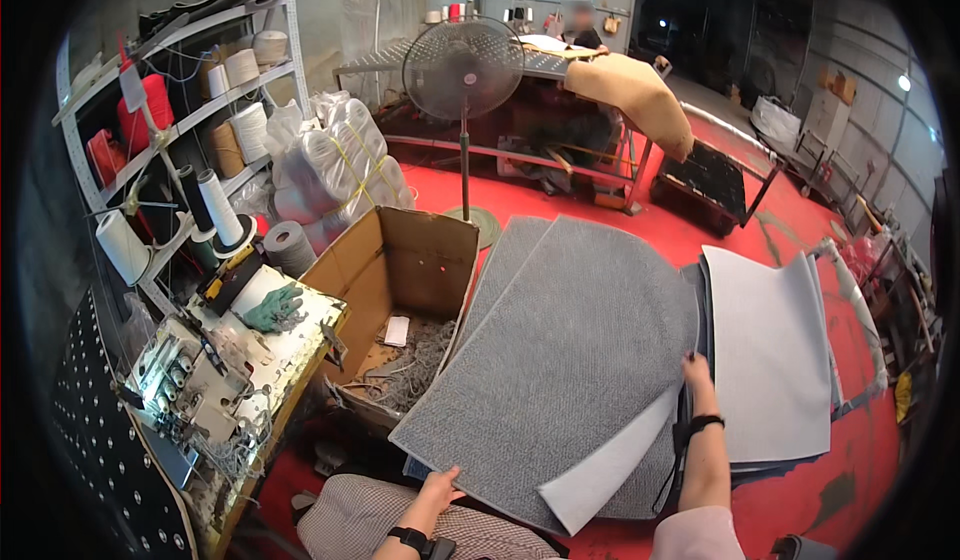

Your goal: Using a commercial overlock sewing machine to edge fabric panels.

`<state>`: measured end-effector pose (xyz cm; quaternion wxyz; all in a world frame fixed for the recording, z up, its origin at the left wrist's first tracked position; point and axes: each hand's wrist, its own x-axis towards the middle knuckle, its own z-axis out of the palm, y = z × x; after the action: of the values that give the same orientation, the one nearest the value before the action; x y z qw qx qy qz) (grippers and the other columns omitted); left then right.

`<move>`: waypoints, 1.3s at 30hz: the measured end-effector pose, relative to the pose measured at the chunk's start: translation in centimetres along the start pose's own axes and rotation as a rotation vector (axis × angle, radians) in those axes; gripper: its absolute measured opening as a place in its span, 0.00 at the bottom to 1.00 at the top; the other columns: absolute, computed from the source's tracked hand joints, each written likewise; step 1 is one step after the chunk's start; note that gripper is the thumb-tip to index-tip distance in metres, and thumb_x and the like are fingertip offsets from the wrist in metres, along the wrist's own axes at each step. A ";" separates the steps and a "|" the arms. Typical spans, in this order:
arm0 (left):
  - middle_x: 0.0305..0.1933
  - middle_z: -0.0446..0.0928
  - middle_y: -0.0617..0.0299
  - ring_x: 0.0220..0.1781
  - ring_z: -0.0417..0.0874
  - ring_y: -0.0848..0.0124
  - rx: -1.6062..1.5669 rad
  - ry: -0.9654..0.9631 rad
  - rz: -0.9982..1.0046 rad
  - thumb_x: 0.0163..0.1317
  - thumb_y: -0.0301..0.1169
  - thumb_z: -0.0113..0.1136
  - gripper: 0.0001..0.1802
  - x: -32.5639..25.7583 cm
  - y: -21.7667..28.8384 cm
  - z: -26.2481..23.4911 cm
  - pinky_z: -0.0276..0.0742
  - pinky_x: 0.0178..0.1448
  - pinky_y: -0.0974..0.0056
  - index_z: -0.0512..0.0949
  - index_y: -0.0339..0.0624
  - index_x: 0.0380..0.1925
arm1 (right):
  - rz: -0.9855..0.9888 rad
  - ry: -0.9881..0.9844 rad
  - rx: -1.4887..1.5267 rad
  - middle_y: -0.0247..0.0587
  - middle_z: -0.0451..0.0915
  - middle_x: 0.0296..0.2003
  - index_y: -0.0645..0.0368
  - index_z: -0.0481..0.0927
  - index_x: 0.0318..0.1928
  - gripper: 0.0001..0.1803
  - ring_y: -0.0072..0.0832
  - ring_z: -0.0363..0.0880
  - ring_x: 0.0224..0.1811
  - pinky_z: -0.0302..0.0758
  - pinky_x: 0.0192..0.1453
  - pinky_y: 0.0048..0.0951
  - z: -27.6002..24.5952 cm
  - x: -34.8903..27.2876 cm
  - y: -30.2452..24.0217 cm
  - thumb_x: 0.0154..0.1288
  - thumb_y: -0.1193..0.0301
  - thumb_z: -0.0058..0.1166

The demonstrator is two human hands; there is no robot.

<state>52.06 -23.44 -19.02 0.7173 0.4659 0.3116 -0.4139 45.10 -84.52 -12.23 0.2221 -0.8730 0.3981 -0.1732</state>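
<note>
A large grey textured floor mat lies across a stack in front of me. Its near right part is folded over, showing the pale underside. My left hand is closed on the mat's near left edge, the thumb on top and the other fingers partly hidden beneath. At the right edge of the same mat, my right hand is closed on the border, its fingertips hard to make out. Another grey mat shows from under the top one at the far left.
On the left stands a sewing machine on a table holding a green glove. Beside it is a cardboard box with grey scraps. A pale-backed mat stack lies right. Behind stand a fan and a person at a table.
</note>
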 end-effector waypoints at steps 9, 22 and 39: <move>0.55 0.69 0.52 0.54 0.70 0.58 -0.421 -0.242 0.430 0.60 0.35 0.53 0.25 -2.3 7.6 0.4 0.66 0.57 0.54 0.64 0.34 0.54 | 0.582 0.102 0.310 0.46 0.79 0.41 0.69 0.75 0.45 0.17 0.35 0.76 0.45 0.69 0.50 0.30 4.3 -15.9 5.8 0.54 0.74 0.53; 0.47 0.73 0.47 0.46 0.76 0.62 0.201 0.224 0.806 0.62 0.31 0.51 0.19 -7.4 3.3 -2.8 0.72 0.49 0.60 0.70 0.24 0.46 | 0.473 0.222 0.124 0.48 0.80 0.36 0.64 0.78 0.40 0.14 0.37 0.78 0.41 0.72 0.46 0.31 6.5 -12.4 4.6 0.49 0.78 0.56; 0.57 0.65 0.49 0.55 0.69 0.53 0.041 0.382 0.230 0.60 0.21 0.48 0.24 -2.1 1.3 -4.5 0.66 0.52 0.49 0.58 0.36 0.57 | 0.483 0.147 0.101 0.49 0.79 0.39 0.59 0.78 0.43 0.15 0.42 0.77 0.44 0.72 0.49 0.35 6.4 -10.4 3.2 0.52 0.73 0.55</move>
<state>51.92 -18.38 -18.37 0.6783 0.5826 0.3780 -0.2397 39.73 -76.80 -20.60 0.2709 -0.7254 0.6011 -0.1980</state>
